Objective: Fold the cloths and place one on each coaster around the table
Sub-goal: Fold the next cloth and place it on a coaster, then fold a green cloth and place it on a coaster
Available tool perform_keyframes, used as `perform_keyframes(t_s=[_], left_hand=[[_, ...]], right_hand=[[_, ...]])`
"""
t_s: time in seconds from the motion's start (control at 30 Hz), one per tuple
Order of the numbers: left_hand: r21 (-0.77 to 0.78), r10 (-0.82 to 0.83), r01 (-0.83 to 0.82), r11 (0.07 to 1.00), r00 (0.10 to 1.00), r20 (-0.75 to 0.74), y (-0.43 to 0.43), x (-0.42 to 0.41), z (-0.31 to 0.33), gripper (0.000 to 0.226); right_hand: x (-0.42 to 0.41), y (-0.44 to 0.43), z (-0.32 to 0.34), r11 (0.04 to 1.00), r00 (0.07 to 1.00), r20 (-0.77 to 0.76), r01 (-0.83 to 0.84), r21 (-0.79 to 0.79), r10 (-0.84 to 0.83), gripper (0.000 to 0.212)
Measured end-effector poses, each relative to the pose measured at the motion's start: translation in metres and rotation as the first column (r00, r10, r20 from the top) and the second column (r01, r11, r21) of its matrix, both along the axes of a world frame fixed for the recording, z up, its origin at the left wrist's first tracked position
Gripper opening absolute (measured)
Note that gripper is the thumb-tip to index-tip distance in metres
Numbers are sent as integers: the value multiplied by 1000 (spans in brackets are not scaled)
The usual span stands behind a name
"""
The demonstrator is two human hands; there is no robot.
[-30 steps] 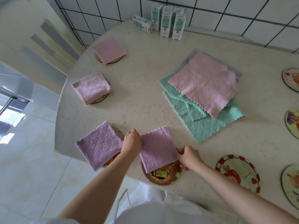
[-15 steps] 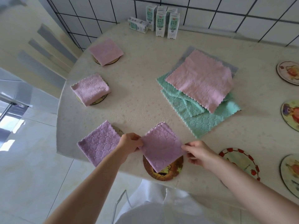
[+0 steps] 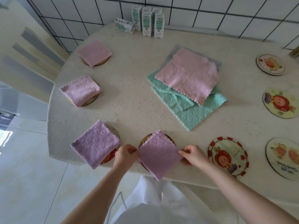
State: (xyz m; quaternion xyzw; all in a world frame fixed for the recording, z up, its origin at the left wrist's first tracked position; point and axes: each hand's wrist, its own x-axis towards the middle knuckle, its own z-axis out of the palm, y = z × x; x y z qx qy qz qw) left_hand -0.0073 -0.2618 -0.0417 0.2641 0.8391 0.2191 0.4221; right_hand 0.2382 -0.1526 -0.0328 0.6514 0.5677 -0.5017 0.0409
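Cloth (image 3: pixel 159 156), pinched by both hands (image 3: pixel 125 155) (image 3: pixel 193 156), seemingly rests on coaster (image 3: pixel 145 140).

The cloths (image 3: pixel 159 155) were nubby, matt terry; the coasters (image 3: pixel 228 156) looked glossy and printed; the tabletop (image 3: pixel 129 109) was matt and speckled.

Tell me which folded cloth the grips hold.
The purple cloth at the near edge, on the dark coaster: left grip and right grip pinch its side corners. The other three, further left, lie unheld.
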Motion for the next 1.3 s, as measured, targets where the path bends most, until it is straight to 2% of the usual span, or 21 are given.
perform_keyframes(t_s=[0.13,0.23,0.3,0.4,0.57,0.73,0.93,1.03,1.2,1.3], left_hand=[[12,-99,101,995,989,-111,1,1,1,12],[15,-184,192,981,959,-218,4,1,1,10],[-2,-249,258,966,932,-264,10,-1,4,15],[-14,-321,330,944,905,-279,28,-5,12,26],[20,-336,371,929,861,-381,73,3,28,30],[29,-320,359,933,862,-392,125,41,34,30],[51,-324,386,921,833,-447,178,92,37,30],[54,-355,432,900,801,-482,200,108,34,33],[77,-437,608,790,647,-625,242,111,24,46],[81,-457,694,715,552,-697,267,107,21,52]], right_hand=[[5,-2,0,996,996,61,-65,66,61,21],[16,-1,1,992,993,86,-85,91,78,14],[25,1,2,992,990,99,-104,72,96,8],[40,11,2,992,991,80,-116,51,111,14],[60,51,16,983,989,42,-147,112,143,14],[77,112,36,925,945,80,-327,196,317,13],[72,179,41,809,875,79,-473,348,477,12],[60,204,38,722,818,119,-556,411,562,14],[37,228,26,529,706,300,-690,494,641,25],[28,235,18,455,641,406,-758,468,651,37]])
